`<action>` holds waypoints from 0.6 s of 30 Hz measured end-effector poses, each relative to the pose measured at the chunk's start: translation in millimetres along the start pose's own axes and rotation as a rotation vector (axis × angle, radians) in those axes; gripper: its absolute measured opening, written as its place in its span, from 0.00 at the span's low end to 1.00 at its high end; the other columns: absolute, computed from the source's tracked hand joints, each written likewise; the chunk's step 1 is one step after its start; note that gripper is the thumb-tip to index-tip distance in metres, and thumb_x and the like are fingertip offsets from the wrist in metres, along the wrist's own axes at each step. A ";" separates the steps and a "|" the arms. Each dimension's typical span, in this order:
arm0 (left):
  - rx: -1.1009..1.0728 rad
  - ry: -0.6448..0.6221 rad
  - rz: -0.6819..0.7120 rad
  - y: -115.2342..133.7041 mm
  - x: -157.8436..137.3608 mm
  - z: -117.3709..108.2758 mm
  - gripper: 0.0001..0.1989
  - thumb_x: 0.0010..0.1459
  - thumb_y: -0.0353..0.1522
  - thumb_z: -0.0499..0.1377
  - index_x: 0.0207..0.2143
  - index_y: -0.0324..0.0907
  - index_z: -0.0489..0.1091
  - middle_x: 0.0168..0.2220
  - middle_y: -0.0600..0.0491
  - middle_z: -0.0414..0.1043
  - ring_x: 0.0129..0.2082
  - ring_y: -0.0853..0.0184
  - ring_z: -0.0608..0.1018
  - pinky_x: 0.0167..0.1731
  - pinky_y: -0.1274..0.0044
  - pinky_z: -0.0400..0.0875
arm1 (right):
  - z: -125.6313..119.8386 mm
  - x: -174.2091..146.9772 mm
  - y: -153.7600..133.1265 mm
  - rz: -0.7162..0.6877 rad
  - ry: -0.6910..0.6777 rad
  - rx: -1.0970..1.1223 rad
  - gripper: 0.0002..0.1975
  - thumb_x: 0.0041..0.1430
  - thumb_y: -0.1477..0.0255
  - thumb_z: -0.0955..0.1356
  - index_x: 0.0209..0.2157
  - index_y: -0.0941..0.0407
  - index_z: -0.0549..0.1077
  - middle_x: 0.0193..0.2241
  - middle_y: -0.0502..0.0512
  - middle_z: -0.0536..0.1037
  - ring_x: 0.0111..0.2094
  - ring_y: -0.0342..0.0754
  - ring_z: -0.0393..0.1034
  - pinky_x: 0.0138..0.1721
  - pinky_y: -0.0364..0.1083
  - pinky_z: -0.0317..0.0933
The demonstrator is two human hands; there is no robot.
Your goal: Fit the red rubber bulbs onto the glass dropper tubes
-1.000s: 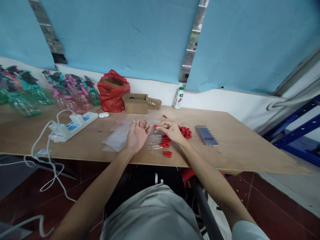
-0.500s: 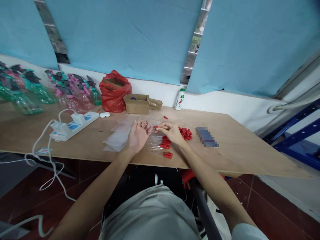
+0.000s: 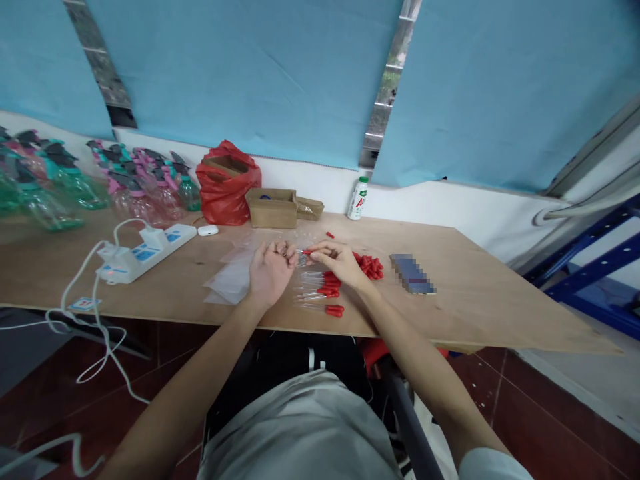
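Observation:
My left hand (image 3: 273, 270) is turned palm up, its fingers curled round thin clear glass tubes that show only as glints. My right hand (image 3: 340, 262) pinches a red rubber dropper bulb (image 3: 307, 251) between thumb and fingertips, close to the left fingers. Whether that bulb sits on a tube is too small to tell. Below the hands, droppers (image 3: 327, 292) with red bulbs and clear stems lie in rows, stems to the left. A heap of loose red bulbs (image 3: 371, 267) lies beyond the right wrist, partly hidden by it.
Clear plastic bags (image 3: 227, 285) lie left of the left hand. Behind stand a red plastic bag (image 3: 230, 193), a cardboard box (image 3: 273, 210) and a white bottle (image 3: 358, 200). A phone (image 3: 413, 273) lies right; a power strip (image 3: 145, 257) and several spray bottles (image 3: 145, 193) are left.
The left hand has shifted slightly left, away from the right fingertips, and more of the red bulb shows between the hands. The right hand keeps its pinch.

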State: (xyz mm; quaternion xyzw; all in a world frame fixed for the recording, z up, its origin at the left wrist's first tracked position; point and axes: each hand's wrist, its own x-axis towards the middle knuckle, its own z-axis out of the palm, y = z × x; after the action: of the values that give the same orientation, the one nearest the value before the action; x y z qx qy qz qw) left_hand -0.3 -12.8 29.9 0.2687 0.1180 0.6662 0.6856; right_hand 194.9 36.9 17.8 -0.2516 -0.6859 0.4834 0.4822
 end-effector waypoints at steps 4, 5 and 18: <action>0.011 0.021 -0.012 -0.4 1.1 -0.6 0.21 0.77 0.43 0.48 0.33 0.41 0.69 0.36 0.47 0.68 0.30 0.66 0.70 0.32 0.75 0.68 | -1.0 2.0 5.4 -0.006 0.054 0.002 0.21 0.51 0.57 0.83 0.41 0.54 0.84 0.37 0.54 0.88 0.37 0.49 0.84 0.48 0.50 0.77; 0.005 0.021 -0.016 -0.6 1.5 -1.1 0.21 0.77 0.43 0.49 0.33 0.41 0.68 0.36 0.47 0.69 0.30 0.66 0.70 0.32 0.75 0.68 | -1.2 2.3 6.6 -0.008 0.068 0.003 0.21 0.50 0.57 0.83 0.41 0.55 0.84 0.36 0.54 0.88 0.37 0.49 0.84 0.48 0.50 0.77; 0.046 -0.059 -0.045 -4.0 -0.7 -1.3 0.24 0.78 0.42 0.44 0.28 0.43 0.61 0.32 0.49 0.63 0.30 0.65 0.69 0.34 0.74 0.68 | -2.6 -1.2 5.5 0.010 0.070 0.014 0.19 0.49 0.56 0.83 0.35 0.55 0.83 0.34 0.56 0.88 0.37 0.53 0.85 0.45 0.51 0.79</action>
State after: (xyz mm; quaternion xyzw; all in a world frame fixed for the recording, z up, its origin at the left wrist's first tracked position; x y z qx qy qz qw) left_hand 2.4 -13.1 26.6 0.3011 0.1193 0.6395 0.6972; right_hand 197.0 39.3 12.5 -0.2685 -0.6641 0.4816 0.5050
